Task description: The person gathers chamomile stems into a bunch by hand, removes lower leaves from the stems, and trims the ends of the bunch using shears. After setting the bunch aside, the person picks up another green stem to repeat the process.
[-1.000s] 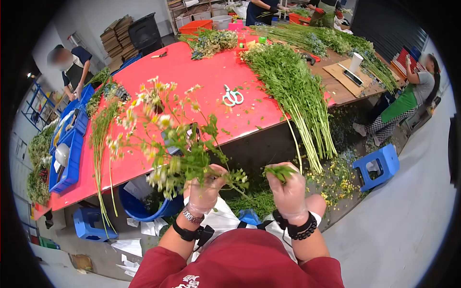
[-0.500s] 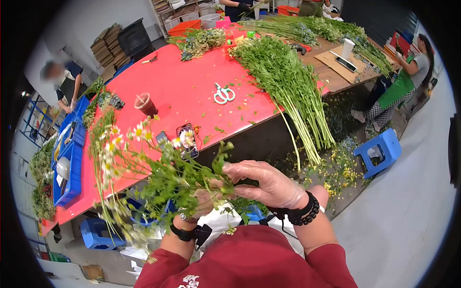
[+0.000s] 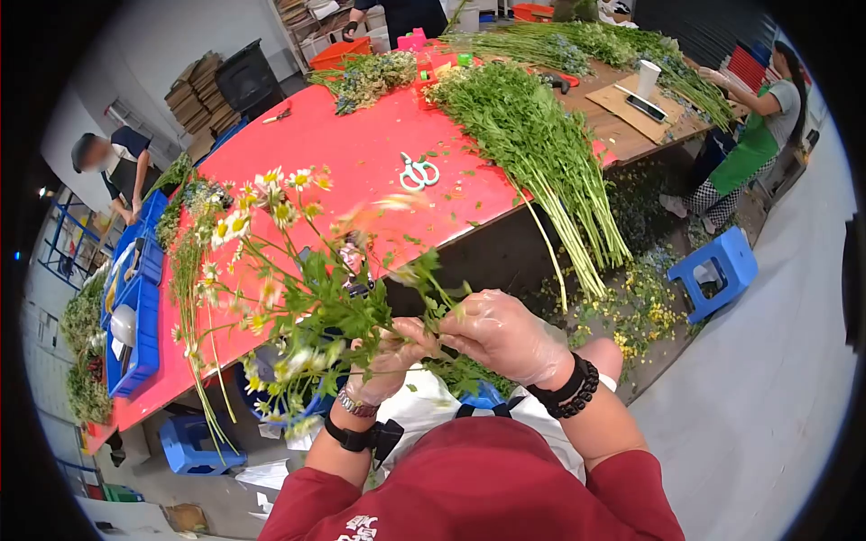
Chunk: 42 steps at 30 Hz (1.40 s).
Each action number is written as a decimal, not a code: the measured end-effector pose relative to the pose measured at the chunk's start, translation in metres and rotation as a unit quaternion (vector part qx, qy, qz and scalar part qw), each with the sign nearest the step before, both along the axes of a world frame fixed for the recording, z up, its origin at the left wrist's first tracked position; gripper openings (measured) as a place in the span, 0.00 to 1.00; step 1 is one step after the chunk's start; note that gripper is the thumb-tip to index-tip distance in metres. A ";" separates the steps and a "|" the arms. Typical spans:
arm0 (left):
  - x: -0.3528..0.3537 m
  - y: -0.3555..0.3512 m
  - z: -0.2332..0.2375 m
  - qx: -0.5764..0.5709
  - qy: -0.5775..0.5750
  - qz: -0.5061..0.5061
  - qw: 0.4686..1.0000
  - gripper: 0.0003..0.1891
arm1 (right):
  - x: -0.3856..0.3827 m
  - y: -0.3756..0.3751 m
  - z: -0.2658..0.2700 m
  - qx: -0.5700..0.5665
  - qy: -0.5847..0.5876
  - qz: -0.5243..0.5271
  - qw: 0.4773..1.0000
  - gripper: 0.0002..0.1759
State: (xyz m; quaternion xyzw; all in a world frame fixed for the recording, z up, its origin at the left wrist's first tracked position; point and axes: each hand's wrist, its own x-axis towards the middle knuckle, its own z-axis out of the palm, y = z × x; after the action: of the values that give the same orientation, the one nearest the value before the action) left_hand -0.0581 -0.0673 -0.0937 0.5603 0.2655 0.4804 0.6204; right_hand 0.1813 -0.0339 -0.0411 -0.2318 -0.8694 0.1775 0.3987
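Observation:
My left hand, in a clear glove, is closed around the stems of a bunch of white and yellow daisy-like flowers with green leaves. Close against it, my right hand, also gloved, pinches a leafy green sprig at the bunch's right side. The bunch hangs over the near edge of the red-covered table, its blossoms pointing left and up. Beyond it lie mint-green scissors. A phone is partly hidden behind the flowers.
Long green stems overhang the table at the right. Blue stools stand right and lower left. Blue crates line the left. Co-workers stand left, far side and right. Cut flowers litter the floor.
My right hand has gone from spread fingers to a pinch beside my left hand. The bunch has swung upward, with its blossoms higher over the table and covering the cup.

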 end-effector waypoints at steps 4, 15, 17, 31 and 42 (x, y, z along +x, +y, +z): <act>0.009 0.000 0.005 0.034 -0.012 0.067 0.997 0.06 | 0.008 -0.001 -0.016 -0.050 -0.094 -0.070 0.992 0.12; 0.002 -0.008 -0.013 -0.007 0.204 0.115 0.972 0.06 | -0.013 -0.004 0.029 0.085 0.065 -0.063 0.992 0.19; -0.010 -0.004 -0.038 0.044 0.281 0.107 0.953 0.11 | -0.016 -0.001 0.018 0.081 0.066 -0.066 0.992 0.19; -0.003 -0.002 -0.019 -0.052 -0.065 0.075 0.994 0.07 | 0.002 -0.007 -0.021 -0.215 0.241 -0.098 0.941 0.12; 0.011 -0.008 0.004 0.010 0.047 0.031 0.998 0.02 | 0.002 -0.008 0.044 -0.208 0.193 -0.018 0.959 0.32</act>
State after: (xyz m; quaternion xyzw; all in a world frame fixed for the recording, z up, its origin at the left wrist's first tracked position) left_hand -0.0466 -0.0751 -0.0901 0.5800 0.3061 0.4752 0.5866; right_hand 0.1830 -0.0418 0.0030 -0.2865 -0.7157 0.3881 0.5050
